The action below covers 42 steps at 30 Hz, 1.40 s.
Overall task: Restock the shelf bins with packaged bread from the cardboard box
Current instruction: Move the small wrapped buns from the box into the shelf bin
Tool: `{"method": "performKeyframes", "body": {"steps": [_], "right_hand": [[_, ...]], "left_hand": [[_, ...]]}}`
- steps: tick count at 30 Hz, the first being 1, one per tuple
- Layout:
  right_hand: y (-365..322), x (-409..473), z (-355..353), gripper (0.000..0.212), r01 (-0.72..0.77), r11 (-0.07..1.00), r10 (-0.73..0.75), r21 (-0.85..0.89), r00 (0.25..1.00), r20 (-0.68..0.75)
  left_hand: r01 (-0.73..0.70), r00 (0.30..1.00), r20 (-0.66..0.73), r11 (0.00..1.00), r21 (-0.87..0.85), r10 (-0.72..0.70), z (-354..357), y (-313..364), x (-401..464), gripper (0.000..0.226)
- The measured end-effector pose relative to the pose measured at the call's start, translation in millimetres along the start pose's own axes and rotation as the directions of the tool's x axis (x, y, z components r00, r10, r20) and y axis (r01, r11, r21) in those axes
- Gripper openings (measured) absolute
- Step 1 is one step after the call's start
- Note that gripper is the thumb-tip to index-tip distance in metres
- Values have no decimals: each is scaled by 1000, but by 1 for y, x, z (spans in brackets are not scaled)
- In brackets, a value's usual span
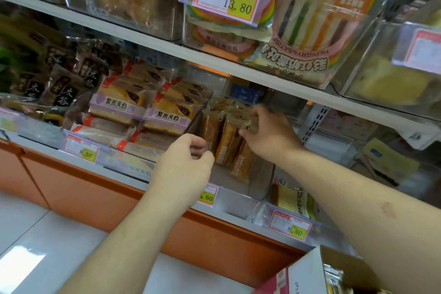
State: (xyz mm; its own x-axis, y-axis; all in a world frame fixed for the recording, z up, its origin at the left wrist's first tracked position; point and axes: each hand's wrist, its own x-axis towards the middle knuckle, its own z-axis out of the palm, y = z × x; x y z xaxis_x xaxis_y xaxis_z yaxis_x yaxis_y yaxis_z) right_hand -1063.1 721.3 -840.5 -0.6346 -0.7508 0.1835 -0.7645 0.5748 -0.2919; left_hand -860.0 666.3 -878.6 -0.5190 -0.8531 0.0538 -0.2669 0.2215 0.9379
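Inside the clear shelf bin (pixel 260 184) at the front edge of the lower shelf, several bread packets (pixel 223 141) stand upright on end, leaning against one another. Fingers of the right hand (pixel 269 131) pinch the top seal of one of these packets, deep in the bin. At the bin's near left wall, the left hand (pixel 186 162) is curled with thumb and fingers close together against the leftmost packet; whether it actually grips the wrapper cannot be told. Just left of this bin, stacked purple-label loaves (pixel 143 112) fill the neighbouring bin. A price tag (pixel 207 196) hangs on the front edge below the left wrist. At the bottom right corner, the cardboard box (pixel 334 272) stands open.
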Motion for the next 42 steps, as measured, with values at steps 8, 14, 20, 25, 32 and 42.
{"method": "performKeyframes", "body": {"steps": [8,14,20,25,32,42], "right_hand": [[37,-88,-67,42,86,989,-88,118,996,8],[94,-171,-113,37,53,991,-56,125,998,22],[166,-255,-146,19,-91,963,91,255,996,10],[226,-318,-152,27,-250,905,257,343,966,28],[276,-371,-164,17,-337,912,261,235,917,302],[293,-389,-173,14,-433,835,311,340,881,358]], "left_hand": [[-133,984,126,989,68,123,16,33,-34,20],[-304,926,277,943,136,258,46,67,-82,20],[-417,813,491,901,117,312,91,106,-152,16],[-557,638,710,815,159,297,133,117,-208,18],[-580,489,856,796,176,168,168,105,-249,34],[-689,268,910,724,-48,316,234,91,-334,50]]}}
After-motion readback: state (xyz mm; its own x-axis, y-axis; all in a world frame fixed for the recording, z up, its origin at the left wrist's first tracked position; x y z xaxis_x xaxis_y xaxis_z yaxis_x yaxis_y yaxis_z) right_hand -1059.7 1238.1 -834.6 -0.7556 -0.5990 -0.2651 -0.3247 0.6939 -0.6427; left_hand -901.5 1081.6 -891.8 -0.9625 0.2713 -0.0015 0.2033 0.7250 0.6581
